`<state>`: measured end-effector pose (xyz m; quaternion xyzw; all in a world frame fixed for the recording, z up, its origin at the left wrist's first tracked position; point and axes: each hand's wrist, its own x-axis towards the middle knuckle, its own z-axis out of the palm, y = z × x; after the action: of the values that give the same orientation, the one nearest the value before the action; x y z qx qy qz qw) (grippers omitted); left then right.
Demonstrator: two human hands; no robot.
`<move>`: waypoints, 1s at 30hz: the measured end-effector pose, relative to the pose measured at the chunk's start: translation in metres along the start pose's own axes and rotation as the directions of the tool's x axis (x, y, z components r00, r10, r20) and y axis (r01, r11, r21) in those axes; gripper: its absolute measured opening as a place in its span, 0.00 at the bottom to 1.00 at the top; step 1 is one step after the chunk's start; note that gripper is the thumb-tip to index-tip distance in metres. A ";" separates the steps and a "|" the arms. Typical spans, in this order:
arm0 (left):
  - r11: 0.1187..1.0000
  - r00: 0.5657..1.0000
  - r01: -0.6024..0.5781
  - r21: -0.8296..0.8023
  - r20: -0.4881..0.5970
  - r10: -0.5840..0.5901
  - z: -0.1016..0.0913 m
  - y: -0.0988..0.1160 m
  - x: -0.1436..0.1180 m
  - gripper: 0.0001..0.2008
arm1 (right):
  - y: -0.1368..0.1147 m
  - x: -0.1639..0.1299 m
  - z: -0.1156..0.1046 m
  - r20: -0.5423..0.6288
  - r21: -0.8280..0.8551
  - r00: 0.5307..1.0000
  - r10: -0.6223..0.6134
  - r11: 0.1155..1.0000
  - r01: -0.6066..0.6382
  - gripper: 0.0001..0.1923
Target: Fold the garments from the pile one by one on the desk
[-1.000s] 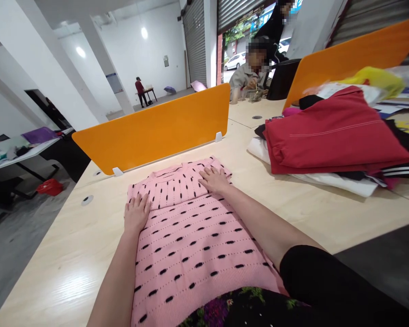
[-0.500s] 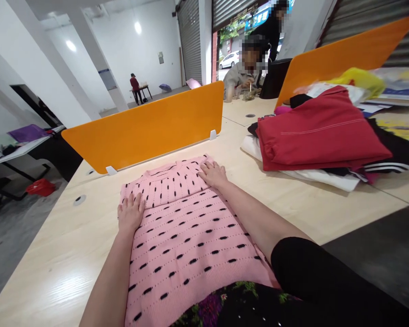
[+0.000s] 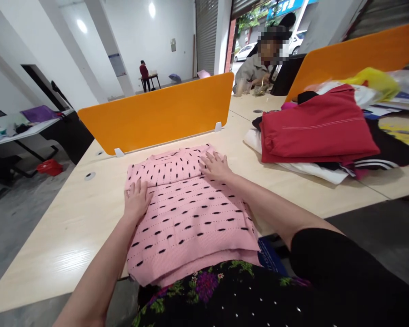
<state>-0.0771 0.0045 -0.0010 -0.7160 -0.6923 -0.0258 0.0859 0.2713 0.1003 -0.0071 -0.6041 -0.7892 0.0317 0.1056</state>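
A pink knitted sweater (image 3: pixel 187 213) with black dashes lies folded flat on the pale wooden table (image 3: pixel 64 218), its near edge hanging over the table's front. My left hand (image 3: pixel 137 200) rests palm down on the sweater's left side, fingers apart. Flat on the sweater's upper right part, near the fold line, lies my right hand (image 3: pixel 215 165) with fingers spread. Neither hand grips the fabric.
An orange divider panel (image 3: pixel 160 113) stands behind the sweater. A pile of folded clothes with a red garment (image 3: pixel 313 127) on top lies to the right, with a second orange panel (image 3: pixel 357 54) behind it. A seated person (image 3: pixel 259 68) is at the far end; another person (image 3: pixel 144 75) stands far back.
The view has pulled back and the sweater's near edge now shows over the table front. Both hands stay flat on the sweater in nearly the same spots.
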 end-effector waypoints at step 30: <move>0.931 0.956 -0.289 -0.222 -0.011 0.294 -0.008 -0.032 -0.119 0.26 | 0.037 -0.144 -0.009 -0.044 0.272 0.973 -0.227 0.934 0.231 0.26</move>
<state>-0.1130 -0.1130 -0.0093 -0.8161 -0.5721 -0.0818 0.0008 0.3442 -0.0285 -0.0231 -0.4878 -0.8414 0.1248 0.1962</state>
